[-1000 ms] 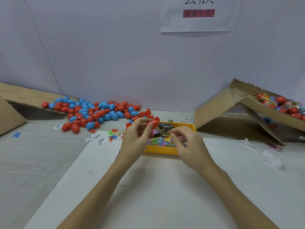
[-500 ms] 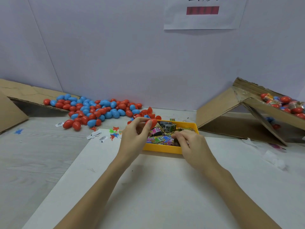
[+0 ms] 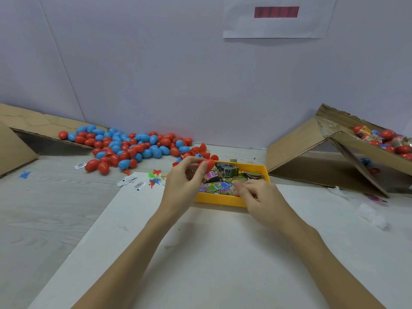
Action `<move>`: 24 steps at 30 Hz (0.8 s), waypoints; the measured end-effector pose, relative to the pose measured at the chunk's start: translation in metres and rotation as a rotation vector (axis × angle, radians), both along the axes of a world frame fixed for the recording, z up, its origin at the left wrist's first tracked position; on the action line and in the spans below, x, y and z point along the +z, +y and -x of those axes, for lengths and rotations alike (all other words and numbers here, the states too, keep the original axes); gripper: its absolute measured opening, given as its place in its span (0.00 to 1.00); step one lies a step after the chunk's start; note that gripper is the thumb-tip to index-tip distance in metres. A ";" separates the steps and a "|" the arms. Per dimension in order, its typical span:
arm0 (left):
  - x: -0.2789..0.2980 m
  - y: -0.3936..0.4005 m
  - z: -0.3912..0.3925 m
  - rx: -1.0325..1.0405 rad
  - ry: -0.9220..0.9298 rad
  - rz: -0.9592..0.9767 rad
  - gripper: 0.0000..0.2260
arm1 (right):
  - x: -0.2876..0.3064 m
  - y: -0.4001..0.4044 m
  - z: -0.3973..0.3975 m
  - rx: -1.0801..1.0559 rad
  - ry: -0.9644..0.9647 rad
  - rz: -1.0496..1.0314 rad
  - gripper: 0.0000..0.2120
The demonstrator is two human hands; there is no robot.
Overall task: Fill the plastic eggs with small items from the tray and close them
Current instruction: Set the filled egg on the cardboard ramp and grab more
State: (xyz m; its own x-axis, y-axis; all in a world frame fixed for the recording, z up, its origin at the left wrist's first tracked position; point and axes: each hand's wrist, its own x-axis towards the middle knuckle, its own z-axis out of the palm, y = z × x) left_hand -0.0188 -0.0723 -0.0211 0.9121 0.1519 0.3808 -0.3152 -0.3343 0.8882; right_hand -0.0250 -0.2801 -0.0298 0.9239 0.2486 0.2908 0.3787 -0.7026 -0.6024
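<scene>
Risk imo: left hand (image 3: 185,181) is pinching red egg half (image 3: 208,165) mid-frame w/ fingertips only, right hand (image 3: 256,195) fingers are curling into yellow tray (image 3: 223,200), prob fumbling tiny packets (image 3: 219,186).

Pale wall (image 3: 156,63), wood-grain tabletop (image 3: 44,208)

1 view only, head-worn wide-angle camera, looking forward and down from above person's forearms. Yellow tray (image 3: 219,198) near, centre frame; white wall (image 3: 156,74) close behind. Edges bend, likely lens distortion. No 2nd view to overlap.
</scene>
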 end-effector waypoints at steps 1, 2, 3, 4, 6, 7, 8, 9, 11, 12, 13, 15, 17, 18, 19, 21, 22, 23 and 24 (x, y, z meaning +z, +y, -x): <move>0.000 0.000 0.000 0.002 0.003 -0.004 0.07 | 0.000 0.000 -0.001 0.001 -0.001 -0.003 0.26; 0.000 0.000 0.000 0.005 0.006 -0.010 0.08 | -0.001 0.000 -0.001 -0.001 -0.012 -0.019 0.24; 0.000 -0.001 0.000 0.005 0.008 -0.016 0.09 | 0.000 0.000 -0.002 -0.006 -0.036 -0.043 0.21; 0.000 -0.001 0.000 0.001 0.011 -0.019 0.10 | 0.000 -0.001 -0.002 -0.013 -0.067 -0.069 0.18; 0.001 -0.002 0.001 -0.001 0.011 -0.023 0.11 | 0.001 -0.001 -0.003 -0.036 -0.133 -0.109 0.11; 0.001 -0.002 0.001 0.000 0.010 -0.029 0.12 | 0.002 -0.001 -0.003 -0.053 -0.159 -0.121 0.09; 0.002 -0.003 0.002 0.001 0.008 -0.038 0.12 | 0.002 -0.002 -0.003 -0.073 -0.178 -0.136 0.07; 0.002 -0.004 0.002 0.002 0.007 -0.046 0.13 | 0.001 -0.002 -0.003 -0.092 -0.190 -0.160 0.06; 0.002 -0.004 0.003 0.006 0.006 -0.053 0.13 | -0.002 -0.002 -0.003 -0.121 -0.189 -0.226 0.07; 0.002 -0.004 0.003 0.005 0.007 -0.054 0.13 | -0.003 -0.002 -0.004 -0.130 -0.181 -0.252 0.08; 0.002 -0.005 0.004 0.004 0.005 -0.056 0.13 | -0.004 -0.001 -0.004 -0.138 -0.170 -0.272 0.09; 0.002 -0.006 0.004 0.003 -0.001 -0.063 0.13 | -0.005 0.000 -0.004 -0.158 -0.147 -0.299 0.12; 0.002 -0.007 0.004 -0.004 -0.003 -0.062 0.13 | -0.005 0.000 -0.005 -0.175 -0.143 -0.302 0.10; 0.002 -0.007 0.004 -0.010 -0.002 -0.061 0.13 | -0.005 0.000 -0.005 -0.179 -0.149 -0.293 0.06; 0.002 -0.007 0.004 -0.016 0.000 -0.062 0.13 | -0.006 0.001 -0.005 -0.184 -0.154 -0.284 0.04; 0.001 -0.007 0.004 -0.028 -0.001 -0.063 0.13 | -0.007 0.002 -0.004 -0.197 -0.161 -0.277 0.03; 0.001 -0.007 0.004 -0.035 -0.004 -0.064 0.13 | -0.007 0.003 -0.004 -0.203 -0.167 -0.272 0.03; 0.001 -0.007 0.004 -0.041 -0.006 -0.067 0.13 | -0.007 0.004 -0.003 -0.207 -0.178 -0.267 0.04; 0.000 -0.007 0.004 -0.046 -0.010 -0.072 0.13 | -0.007 0.005 -0.003 -0.212 -0.190 -0.268 0.03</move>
